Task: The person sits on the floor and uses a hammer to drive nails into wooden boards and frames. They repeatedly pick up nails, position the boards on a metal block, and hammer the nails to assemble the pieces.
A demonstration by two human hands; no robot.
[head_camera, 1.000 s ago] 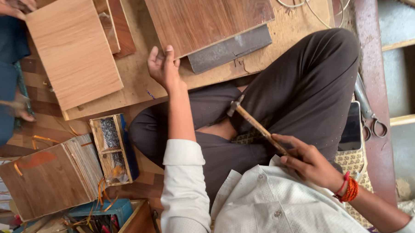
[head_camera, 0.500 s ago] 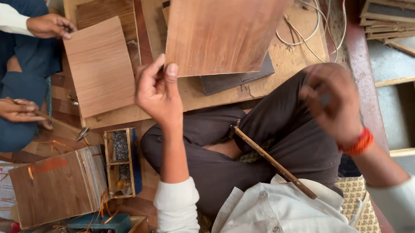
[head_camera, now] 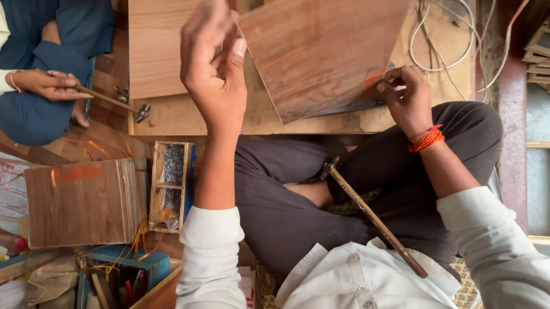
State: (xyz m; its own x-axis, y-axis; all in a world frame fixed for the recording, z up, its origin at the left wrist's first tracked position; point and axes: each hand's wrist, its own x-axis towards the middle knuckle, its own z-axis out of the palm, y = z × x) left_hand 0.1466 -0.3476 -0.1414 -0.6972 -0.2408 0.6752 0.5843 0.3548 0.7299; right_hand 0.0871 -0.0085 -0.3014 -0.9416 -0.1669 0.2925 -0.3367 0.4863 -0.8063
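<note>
I sit cross-legged and hold a brown wood-veneer panel [head_camera: 326,43] tilted up over a low plywood work board [head_camera: 182,118]. My left hand [head_camera: 214,59] is raised, its thumb and fingers pinching the panel's left edge. At the panel's lower right corner, my right hand [head_camera: 410,101], with an orange thread band at the wrist, has its fingers curled around that corner. A hammer with a long wooden handle [head_camera: 375,221] lies loose across my lap, touched by neither hand.
Another person sits at the upper left, a hand [head_camera: 47,84] holding a small hammer [head_camera: 140,111]. A lighter wood panel [head_camera: 161,43] lies on the board. A nail box [head_camera: 169,185], stacked panels [head_camera: 84,201], a tool tray [head_camera: 109,282] and white cables [head_camera: 447,33] surround me.
My right hand let go of the hammer, which now lies on my lap, and moved up to the panel's corner. My left hand rose to the panel's edge; the panel lifted and tilted.
</note>
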